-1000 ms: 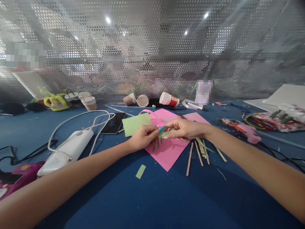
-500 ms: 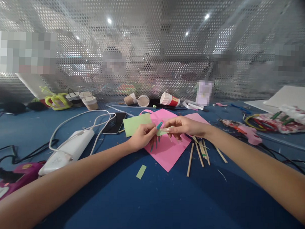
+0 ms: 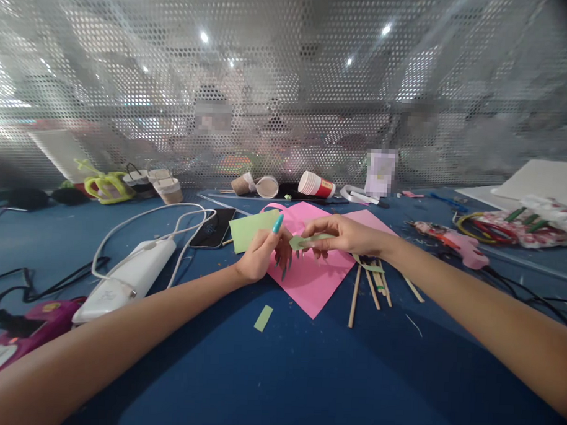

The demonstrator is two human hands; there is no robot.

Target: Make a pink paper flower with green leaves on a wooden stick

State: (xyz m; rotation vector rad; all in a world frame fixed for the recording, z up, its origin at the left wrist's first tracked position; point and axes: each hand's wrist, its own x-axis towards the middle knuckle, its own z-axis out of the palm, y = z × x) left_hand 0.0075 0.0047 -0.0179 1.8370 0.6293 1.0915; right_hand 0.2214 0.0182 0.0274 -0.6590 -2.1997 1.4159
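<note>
Green paper strip (image 3: 297, 243) pinched by the right hand (image 3: 343, 233), mid-frame over pink paper (image 3: 313, 291).
Green sheet (image 3: 250, 227) lies left of centre, wooden sticks (image 3: 353, 298) right of centre, phone (image 3: 214, 228) and white corded block (image 3: 130, 278) at left, pink glue gun (image 3: 466, 247) at right; the strip's tip points left, its long axis running roughly across the frame; right thumb and fingers close on it, wrist coming from lower right, while the left hand (image 3: 258, 254) is loosely spread, thumb raised.
</note>
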